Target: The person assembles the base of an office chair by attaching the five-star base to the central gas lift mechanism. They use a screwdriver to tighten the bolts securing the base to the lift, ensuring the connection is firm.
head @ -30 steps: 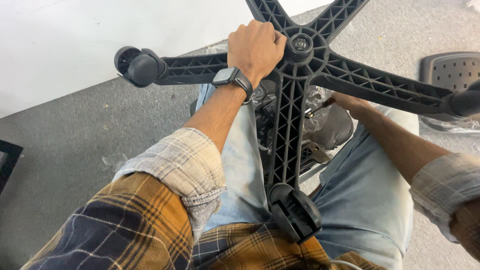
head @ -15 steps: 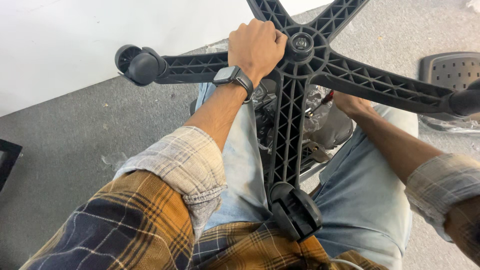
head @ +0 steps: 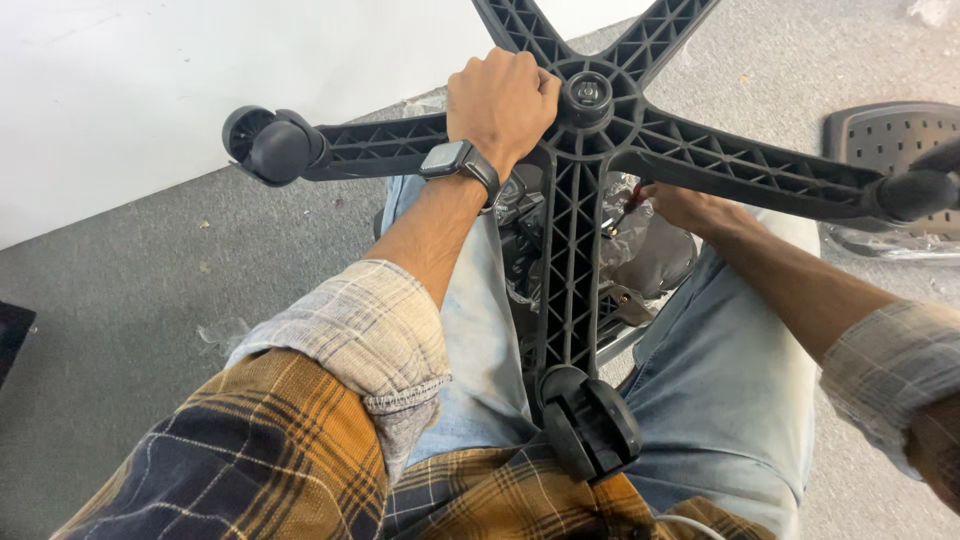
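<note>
A black five-armed chair base is held upside down over my lap, ribbed underside facing me. My left hand, with a watch on the wrist, grips the base beside its central hub. Black casters sit on the arm ends: one at the left, one near my waist, one at the right. My right hand reaches under a right arm of the base, its fingers mostly hidden, touching a plastic-wrapped dark part below.
Grey carpet floor lies all around, with a white wall at the upper left. A perforated black chair panel in clear wrap lies at the right. A dark object edge shows at far left.
</note>
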